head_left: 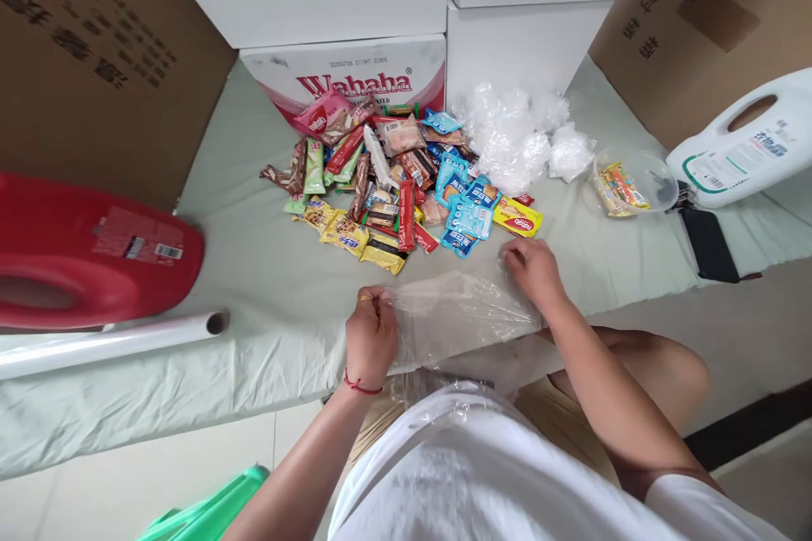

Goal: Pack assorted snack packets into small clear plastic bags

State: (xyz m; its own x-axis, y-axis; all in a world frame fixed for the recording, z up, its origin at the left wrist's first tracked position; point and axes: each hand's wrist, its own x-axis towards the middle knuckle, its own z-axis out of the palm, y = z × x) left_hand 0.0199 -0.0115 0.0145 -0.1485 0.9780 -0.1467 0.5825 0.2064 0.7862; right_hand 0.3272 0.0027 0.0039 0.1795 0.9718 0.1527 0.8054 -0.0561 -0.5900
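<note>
Fingers [382, 296] of the left hand [371, 336] are curled and pinched on the near-left part of a clear plastic film [463, 308]; right hand [536, 275] pinches the same film at its far-right corner, thumb and index closed, film edge itself hard to see there. Film is spread between the hands on the pale green cloth [266, 287], just in front of the snack pile [386, 186], near edge hanging over toward the lap. Status, my read: sheet is free of the film roll [127, 343], which lies well apart at far left with no visible link; sheet is opened out, but no packet sits on it and nothing is enclosed. Pile is loose: Nabati wafers, blue biscuit packets, yellow cookie packs, chocolate bars. Clump of crumpled clear plastic [507, 139] sits beside the pile; can't tell if it holds anything. Clear plastic bowl [666, 186] at right has a few packets in it. So: film prepped, packets unhandled at this sheet.
</note>
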